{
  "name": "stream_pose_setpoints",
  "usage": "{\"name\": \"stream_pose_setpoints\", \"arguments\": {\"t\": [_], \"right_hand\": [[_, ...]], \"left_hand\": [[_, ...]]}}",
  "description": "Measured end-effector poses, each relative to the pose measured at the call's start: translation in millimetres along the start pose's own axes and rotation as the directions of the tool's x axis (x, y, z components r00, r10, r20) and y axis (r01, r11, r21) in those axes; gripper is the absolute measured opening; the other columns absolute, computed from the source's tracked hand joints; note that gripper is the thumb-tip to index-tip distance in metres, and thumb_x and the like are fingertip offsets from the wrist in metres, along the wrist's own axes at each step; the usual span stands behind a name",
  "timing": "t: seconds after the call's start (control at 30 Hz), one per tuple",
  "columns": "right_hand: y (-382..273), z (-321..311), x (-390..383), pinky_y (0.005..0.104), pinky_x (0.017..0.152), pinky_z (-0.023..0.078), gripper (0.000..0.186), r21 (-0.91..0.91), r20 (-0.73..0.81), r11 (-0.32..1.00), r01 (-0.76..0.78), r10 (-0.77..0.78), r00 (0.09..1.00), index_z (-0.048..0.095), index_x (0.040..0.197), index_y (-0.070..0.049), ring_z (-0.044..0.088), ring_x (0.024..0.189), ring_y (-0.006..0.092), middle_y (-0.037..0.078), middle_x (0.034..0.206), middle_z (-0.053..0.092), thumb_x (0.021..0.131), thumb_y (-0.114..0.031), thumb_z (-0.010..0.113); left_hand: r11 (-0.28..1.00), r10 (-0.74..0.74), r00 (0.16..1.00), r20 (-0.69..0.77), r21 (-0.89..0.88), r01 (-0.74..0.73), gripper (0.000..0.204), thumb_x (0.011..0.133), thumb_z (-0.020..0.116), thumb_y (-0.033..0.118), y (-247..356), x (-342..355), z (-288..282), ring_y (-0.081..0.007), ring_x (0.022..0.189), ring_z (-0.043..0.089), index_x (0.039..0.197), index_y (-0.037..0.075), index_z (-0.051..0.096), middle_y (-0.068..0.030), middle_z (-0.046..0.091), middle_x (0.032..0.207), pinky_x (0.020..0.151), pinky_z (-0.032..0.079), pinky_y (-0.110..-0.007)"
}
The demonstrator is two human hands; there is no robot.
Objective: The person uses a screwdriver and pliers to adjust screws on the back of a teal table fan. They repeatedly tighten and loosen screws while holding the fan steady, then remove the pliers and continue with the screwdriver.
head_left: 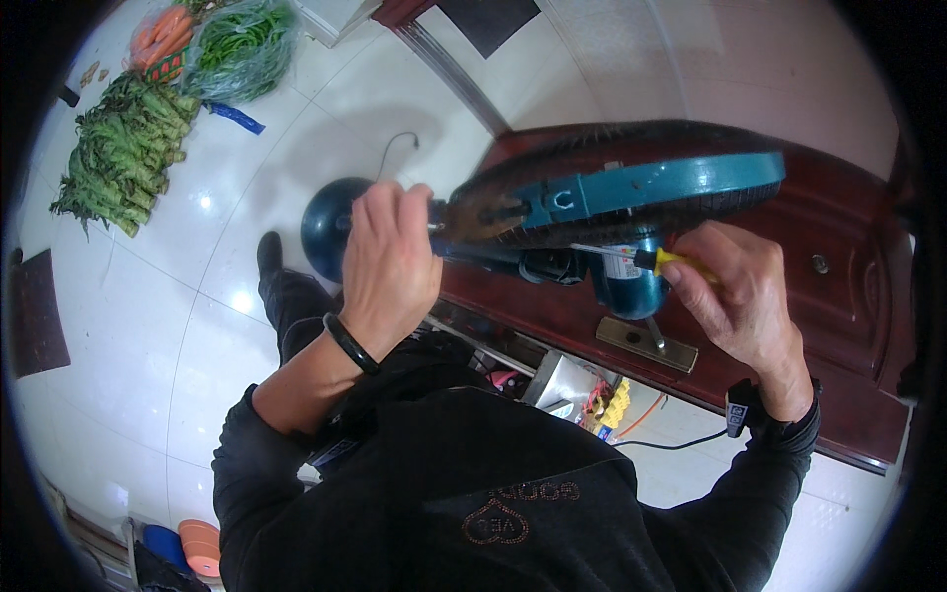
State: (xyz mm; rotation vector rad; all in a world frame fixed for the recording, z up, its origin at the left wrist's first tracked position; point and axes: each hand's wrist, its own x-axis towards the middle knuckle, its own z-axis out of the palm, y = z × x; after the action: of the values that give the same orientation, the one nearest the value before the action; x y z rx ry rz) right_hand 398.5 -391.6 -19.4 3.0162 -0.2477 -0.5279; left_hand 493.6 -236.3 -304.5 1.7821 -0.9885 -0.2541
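Note:
A dark teal electric fan (631, 187) lies on its side over a dark red wooden door panel (829, 316), with its round base (326, 232) toward the left. My left hand (390, 247) is closed around the fan's pole near the base. My right hand (730, 291) grips a screwdriver (681, 269) with a yellow and black handle. Its metal shaft reaches left along the underside of the fan's grille, over the motor housing (631, 286); where the tip ends is hard to make out.
Leafy vegetables (123, 148), bagged greens (237, 54) and carrots (158, 39) lie on the tiled floor (118, 296) at the upper left. Assorted tools or parts (602, 405) are under the door panel's near edge. Orange and blue objects (197, 548) sit at the lower left.

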Motion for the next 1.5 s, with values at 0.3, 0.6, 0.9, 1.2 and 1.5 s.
{"name": "stream_pose_setpoints", "arguments": {"t": [0.3, 0.6, 0.9, 1.2, 1.5], "right_hand": [[-12.5, 49.2, -10.5, 0.0329, 0.049, 0.052, 0.027, 0.377, 0.135, 0.921, -0.096, 0.048, 0.990, 0.067, 0.083, -0.005, 0.064, 0.057, 0.0198, 0.007, 0.070, 0.064, 0.096, -0.030, 0.069], [-73.4, 193.4, 25.3, 0.0351, 0.074, 0.054, 0.041, 0.833, -0.027, 0.528, -0.165, 0.337, 0.941, 0.066, 0.105, 0.003, 0.068, 0.082, 0.0263, 0.014, 0.093, 0.068, 0.082, -0.025, 0.085], [-113.1, 223.6, 55.4, 0.0396, 0.076, 0.054, 0.045, 0.980, 0.075, 0.111, -0.167, 0.569, 0.819, 0.058, 0.127, 0.001, 0.069, 0.087, 0.0282, 0.017, 0.096, 0.067, 0.096, -0.031, 0.069], [-129.0, 235.1, 78.2, 0.0365, 0.103, 0.047, 0.043, 0.984, -0.168, 0.149, 0.095, 0.624, 0.763, 0.057, 0.137, 0.000, 0.062, 0.120, 0.0235, 0.016, 0.128, 0.066, 0.099, -0.021, 0.061], [-142.8, 219.4, 89.7, 0.0276, 0.055, 0.051, 0.024, 0.978, -0.006, -0.109, 0.178, 0.840, 0.542, 0.066, 0.112, 0.004, 0.065, 0.059, 0.0104, 0.006, 0.077, 0.068, 0.098, -0.015, 0.062]], "left_hand": [[0.997, -0.024, 0.979, 0.201, 0.077, 0.009, 0.056, 0.067, 0.074, -0.003, -1.4, 7.5, -12.2, -0.0408, 0.102, 0.056, 0.119, -0.004, 0.052, -0.0217, 0.054, 0.111, 0.087, 0.047, -0.045], [0.977, 0.158, 0.964, 0.214, 0.108, -0.184, 0.032, 0.070, 0.071, 0.007, -7.9, 18.5, -27.9, -0.0339, 0.085, 0.057, 0.098, 0.001, 0.054, -0.0151, 0.055, 0.091, 0.076, 0.042, -0.044], [0.972, 0.169, 0.911, 0.375, 0.091, -0.217, 0.038, 0.079, 0.066, 0.012, -7.3, 24.8, -40.3, -0.0387, 0.097, 0.055, 0.110, -0.005, 0.052, -0.0196, 0.055, 0.097, 0.091, 0.036, -0.047], [0.913, 0.291, 0.893, 0.343, 0.180, -0.366, 0.040, 0.075, 0.073, 0.012, -2.7, 14.1, -45.3, -0.0358, 0.093, 0.057, 0.107, 0.001, 0.052, -0.0160, 0.056, 0.093, 0.084, 0.036, -0.046], [0.897, 0.315, 0.820, 0.477, -0.431, -0.094, 0.080, 0.079, 0.062, 0.005, -32.7, 8.5, -71.9, -0.0444, 0.129, 0.049, 0.152, -0.001, 0.032, -0.0248, 0.049, 0.139, 0.109, 0.040, -0.046]]}}
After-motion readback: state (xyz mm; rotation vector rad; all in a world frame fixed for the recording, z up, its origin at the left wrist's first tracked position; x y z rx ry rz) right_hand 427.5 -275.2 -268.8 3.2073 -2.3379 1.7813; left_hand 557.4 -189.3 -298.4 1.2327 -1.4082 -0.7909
